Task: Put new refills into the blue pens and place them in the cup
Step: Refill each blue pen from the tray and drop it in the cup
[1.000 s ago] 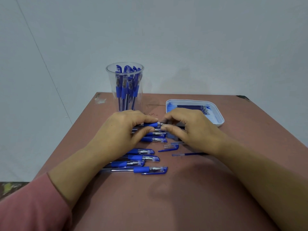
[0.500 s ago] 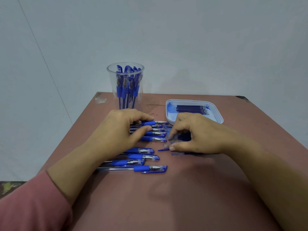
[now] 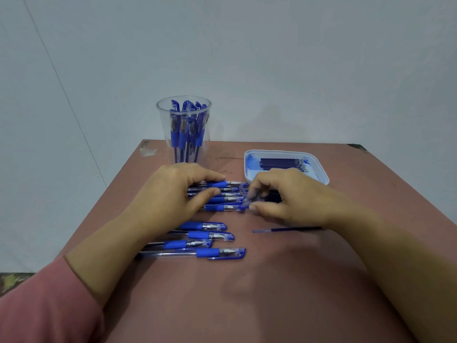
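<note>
Blue pen (image 3: 217, 184), 12 o'clock: gripped by our left hand (image 3: 173, 194). Right hand (image 3: 284, 201): curled, pinching something blurred, probably a pen cap (image 3: 248, 202). Cup (image 3: 184, 134): 11 o'clock, part filled. Hazard: our right forearm (image 3: 371, 246) could sweep the loose refill (image 3: 286, 229), 4 o'clock, away.

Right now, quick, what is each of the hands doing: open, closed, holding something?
Left hand: closed on the farthest pen in the row.
Right hand: pinching a small blue piece, too blurred to name.

Hands (image 3: 170, 196) (image 3: 291, 194) on blue pens (image 3: 223, 207), cap (image 3: 248, 203)
</note>
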Action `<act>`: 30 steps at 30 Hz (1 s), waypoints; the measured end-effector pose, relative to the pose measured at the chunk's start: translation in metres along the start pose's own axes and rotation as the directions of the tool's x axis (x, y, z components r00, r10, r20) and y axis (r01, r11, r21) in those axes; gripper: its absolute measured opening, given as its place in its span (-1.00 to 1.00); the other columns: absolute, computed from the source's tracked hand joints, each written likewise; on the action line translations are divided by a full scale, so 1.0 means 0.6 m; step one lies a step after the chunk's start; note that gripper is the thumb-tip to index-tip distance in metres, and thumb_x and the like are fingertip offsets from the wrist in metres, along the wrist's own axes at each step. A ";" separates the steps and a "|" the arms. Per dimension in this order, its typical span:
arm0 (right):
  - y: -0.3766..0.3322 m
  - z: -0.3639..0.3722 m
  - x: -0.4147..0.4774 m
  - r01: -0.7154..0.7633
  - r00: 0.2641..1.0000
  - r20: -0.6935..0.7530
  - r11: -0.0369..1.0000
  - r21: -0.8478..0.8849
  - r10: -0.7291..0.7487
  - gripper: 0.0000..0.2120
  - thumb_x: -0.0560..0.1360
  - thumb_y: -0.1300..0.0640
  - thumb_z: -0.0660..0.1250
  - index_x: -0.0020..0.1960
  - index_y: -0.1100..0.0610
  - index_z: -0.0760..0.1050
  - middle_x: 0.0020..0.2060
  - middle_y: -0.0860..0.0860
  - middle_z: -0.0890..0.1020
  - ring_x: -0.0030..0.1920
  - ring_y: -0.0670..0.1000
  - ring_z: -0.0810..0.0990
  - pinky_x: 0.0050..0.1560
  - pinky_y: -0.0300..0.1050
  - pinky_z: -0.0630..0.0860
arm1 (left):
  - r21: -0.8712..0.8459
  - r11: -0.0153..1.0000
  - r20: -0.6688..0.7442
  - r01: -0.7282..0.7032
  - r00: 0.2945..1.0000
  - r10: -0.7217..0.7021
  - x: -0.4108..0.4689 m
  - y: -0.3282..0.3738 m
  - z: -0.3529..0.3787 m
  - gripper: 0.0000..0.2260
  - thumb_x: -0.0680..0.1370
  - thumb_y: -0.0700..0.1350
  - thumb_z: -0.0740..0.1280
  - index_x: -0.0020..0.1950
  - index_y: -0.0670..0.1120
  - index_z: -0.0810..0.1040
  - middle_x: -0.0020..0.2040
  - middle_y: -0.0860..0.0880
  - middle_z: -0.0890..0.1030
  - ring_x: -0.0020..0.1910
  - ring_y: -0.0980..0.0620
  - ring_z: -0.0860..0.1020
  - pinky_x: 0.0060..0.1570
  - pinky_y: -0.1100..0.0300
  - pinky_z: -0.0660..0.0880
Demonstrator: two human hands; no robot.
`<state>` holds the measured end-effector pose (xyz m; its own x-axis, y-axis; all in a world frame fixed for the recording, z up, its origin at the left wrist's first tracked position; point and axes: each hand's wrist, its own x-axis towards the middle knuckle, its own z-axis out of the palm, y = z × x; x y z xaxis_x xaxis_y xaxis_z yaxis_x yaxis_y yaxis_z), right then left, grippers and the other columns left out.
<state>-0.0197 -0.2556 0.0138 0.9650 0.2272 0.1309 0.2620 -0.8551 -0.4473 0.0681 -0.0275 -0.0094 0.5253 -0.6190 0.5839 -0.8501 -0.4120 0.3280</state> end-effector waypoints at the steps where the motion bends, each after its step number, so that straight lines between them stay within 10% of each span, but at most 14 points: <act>1: 0.001 -0.004 -0.001 -0.008 0.999 -0.033 0.999 0.041 0.009 -0.90 0.49 0.05 0.40 -0.07 -0.13 0.51 -0.16 -0.22 0.62 -0.08 -0.21 0.57 -0.05 -0.32 0.48 | -0.003 1.000 -0.003 0.000 1.000 0.000 0.000 0.000 0.000 -0.77 0.48 -0.06 0.45 0.14 0.08 0.65 -0.05 0.28 0.59 -0.03 0.25 0.57 0.00 0.20 0.56; 23: -0.008 0.045 0.019 0.176 0.928 -0.354 0.974 0.142 -0.116 -0.89 0.48 0.19 0.43 0.00 0.07 0.62 -0.15 -0.11 0.64 -0.12 -0.09 0.61 -0.07 -0.15 0.55 | -0.038 0.996 0.017 -0.080 0.997 0.081 -0.003 0.013 0.005 -0.80 0.48 -0.07 0.40 0.10 0.00 0.67 -0.11 0.20 0.61 -0.13 0.21 0.56 -0.07 0.31 0.48; 30: -0.009 0.030 0.020 0.127 0.949 -0.306 0.980 0.153 -0.076 -0.90 0.51 0.14 0.39 -0.03 -0.04 0.55 -0.14 -0.22 0.58 -0.07 -0.18 0.56 -0.08 -0.42 0.44 | -0.028 0.999 0.065 0.017 0.998 -0.015 -0.001 0.019 0.001 -0.71 0.50 -0.03 0.42 0.22 0.05 0.60 -0.07 0.29 0.53 -0.05 0.33 0.50 0.02 0.45 0.41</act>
<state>-0.0097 -0.2399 0.0018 0.8929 0.1380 0.4287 0.3814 -0.7380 -0.5568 0.0584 -0.0322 -0.0061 0.5394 -0.6551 0.5291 -0.8418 -0.4038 0.3583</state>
